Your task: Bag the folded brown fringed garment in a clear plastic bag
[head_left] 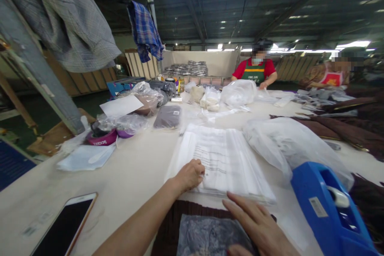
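a left hand [191, 175] rests curled on a stack of printed plastic bags [228, 160] lying flat on a pale worktable [135, 168], though whether its fingers pinch the plastic cannot be told. a right hand [258, 224], fingers apart, is by a dark bagged packet [210, 232] at the near edge. a blue tape dispenser [330, 212] stands at right (a phone [64, 226] lies at left), as a person in a green apron [255, 73] works across the table.

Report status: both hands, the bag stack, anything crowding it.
Left hand, grip closed, on printed bag stack. Right hand open at stack's near edge. Blue dispenser and clear plastic bag crowd right side.
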